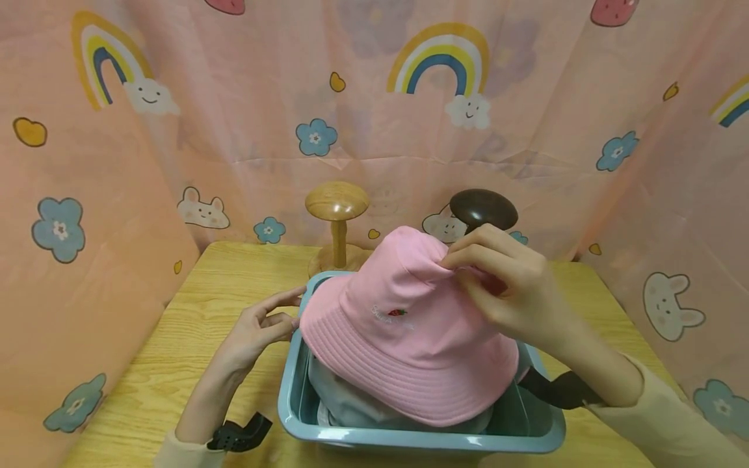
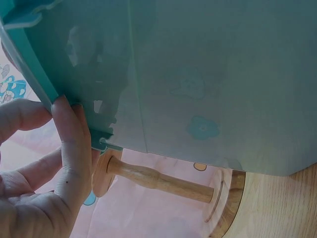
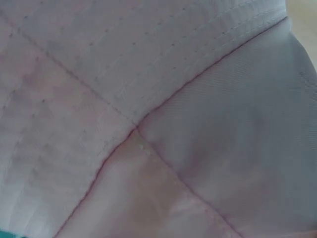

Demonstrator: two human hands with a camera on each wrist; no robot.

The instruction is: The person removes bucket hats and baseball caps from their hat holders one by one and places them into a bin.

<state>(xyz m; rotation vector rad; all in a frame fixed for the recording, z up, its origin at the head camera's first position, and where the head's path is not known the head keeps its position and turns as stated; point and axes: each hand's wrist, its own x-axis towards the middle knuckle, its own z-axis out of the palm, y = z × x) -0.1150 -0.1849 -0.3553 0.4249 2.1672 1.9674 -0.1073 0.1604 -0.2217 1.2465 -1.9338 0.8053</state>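
Observation:
A pink bucket hat (image 1: 398, 344) with a small strawberry embroidery sits tilted over a blue plastic bin (image 1: 421, 441). My right hand (image 1: 515, 279) pinches the side of its crown near the top. The hat's stitched brim and seams (image 3: 136, 126) fill the right wrist view, where no fingers show. Beneath the brim, pale blue-grey cloth (image 1: 357, 393) lies in the bin; its full shape is hidden. My left hand (image 1: 260, 328) holds the bin's left rim, and the left wrist view shows its fingers (image 2: 72, 144) at the edge of the bin wall (image 2: 188, 89).
Behind the bin stands a light wooden mushroom-shaped stand (image 1: 338, 201). A dark brown stand (image 1: 483, 208) is to its right, partly hidden by the hat and hand. The wood-grain table (image 1: 175, 351) is enclosed by a patterned pink curtain (image 1: 263, 97).

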